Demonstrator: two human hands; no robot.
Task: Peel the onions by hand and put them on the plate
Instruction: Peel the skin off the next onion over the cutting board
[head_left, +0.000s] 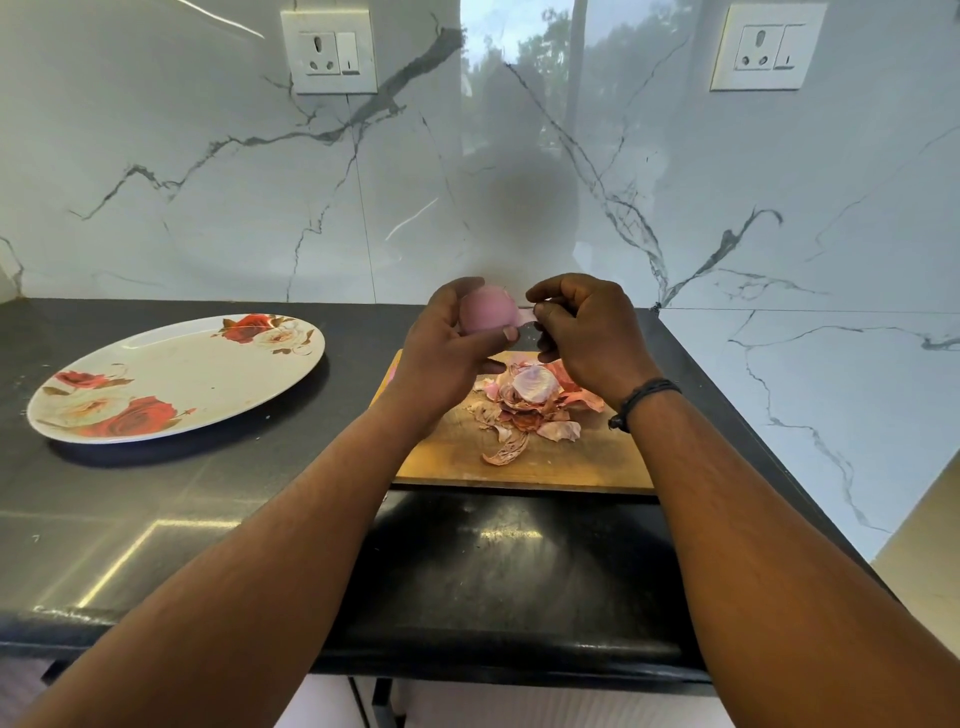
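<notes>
Counter (208, 499): dark, glossy — an onion dropped here likely rolls away.
Plate (171, 379): left, well apart from the hands, holding no onion yet.
Board (519, 462): heaped with skins (524, 402).
Left hand (447, 358): curled round the onion (485, 312), held above the board.
Right hand (587, 332): pinching a thin strip of skin (525, 315) — may tear short.
Writing: none readable.

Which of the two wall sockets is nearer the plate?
The left socket, on the wall above and behind the plate. The other socket sits far to the right, beyond the hands and the cutting board.
</notes>
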